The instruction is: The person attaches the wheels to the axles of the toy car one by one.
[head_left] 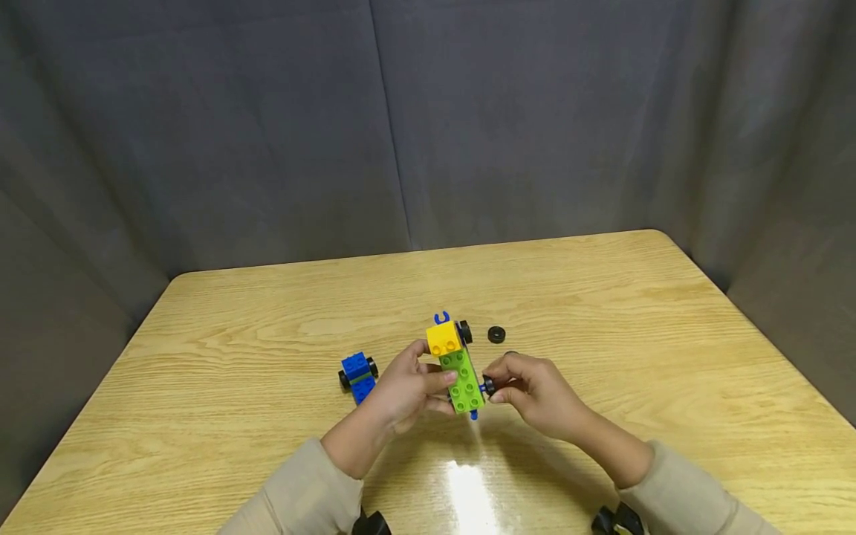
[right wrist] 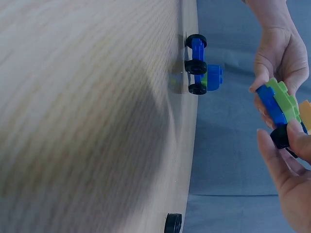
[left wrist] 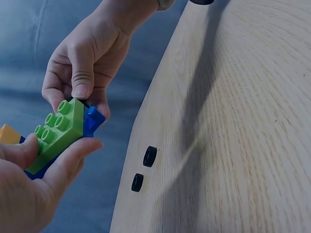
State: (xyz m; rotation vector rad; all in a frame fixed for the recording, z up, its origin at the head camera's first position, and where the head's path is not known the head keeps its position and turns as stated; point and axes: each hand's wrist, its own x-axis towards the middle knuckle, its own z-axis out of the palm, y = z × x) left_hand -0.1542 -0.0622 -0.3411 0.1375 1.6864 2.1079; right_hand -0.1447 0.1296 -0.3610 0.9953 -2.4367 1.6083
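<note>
My left hand (head_left: 417,386) grips a toy car of building blocks, its thumb on the studs of the green block (head_left: 464,383). A yellow block (head_left: 444,338) sits at the car's far end, with a blue hook beyond it and a black wheel (head_left: 465,332) on its right side. The blue base (right wrist: 272,107) shows under the green block. My right hand (head_left: 535,390) pinches another black wheel (head_left: 490,385) between thumb and fingers, at the end of a blue axle on the car's near right side. The car is held above the table.
A loose black wheel (head_left: 496,334) lies on the wooden table (head_left: 267,312) beyond the right hand. The left wrist view shows a second loose wheel (left wrist: 137,182) near it. A blue toy car (head_left: 357,369) with black wheels stands left of the left hand. Grey curtains surround the table.
</note>
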